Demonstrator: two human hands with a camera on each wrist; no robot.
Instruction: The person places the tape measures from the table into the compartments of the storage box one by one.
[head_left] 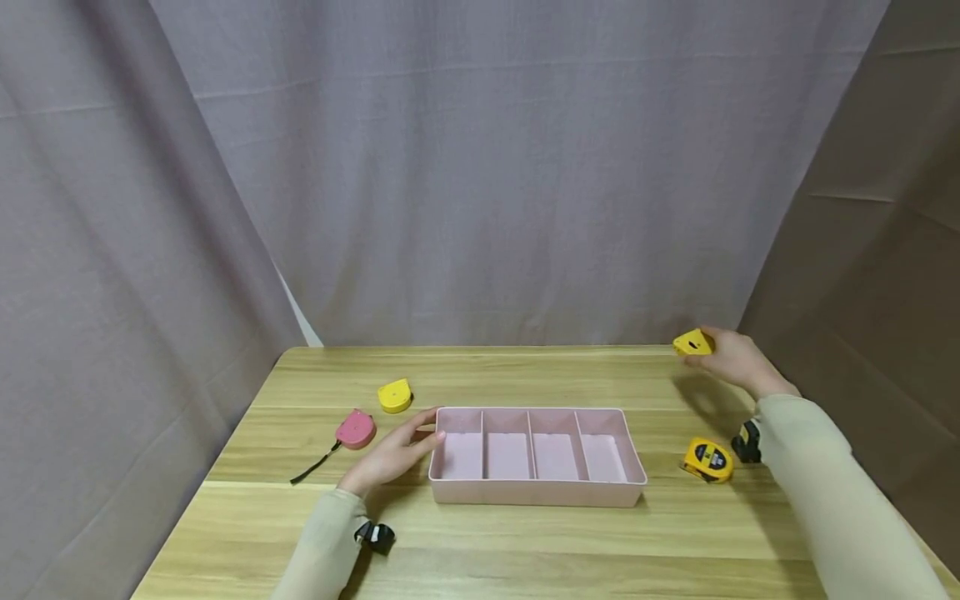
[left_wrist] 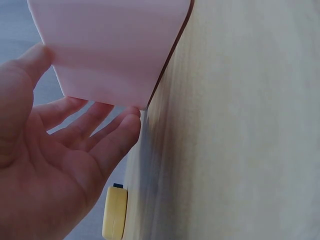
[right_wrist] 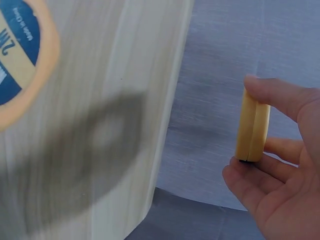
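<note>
- Pinching one small yellow tape measure (head_left: 692, 343) in my right hand (head_left: 738, 360), lifted above bench (head_left: 480, 542).
- My left hand (head_left: 390, 457), fingers straight, touches one pink four-compartment tray (head_left: 536, 493).
- Lying on bench: two yellow tapes (head_left: 394, 396) (head_left: 708, 459), one pink tape (head_left: 356, 430).

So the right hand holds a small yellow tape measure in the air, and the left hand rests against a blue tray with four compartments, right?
Not quite: the tray is pink, not blue, as the head view shows. The rest stands: the right hand holds a small yellow tape measure in the air, and the left hand rests against the four-compartment tray.
</note>
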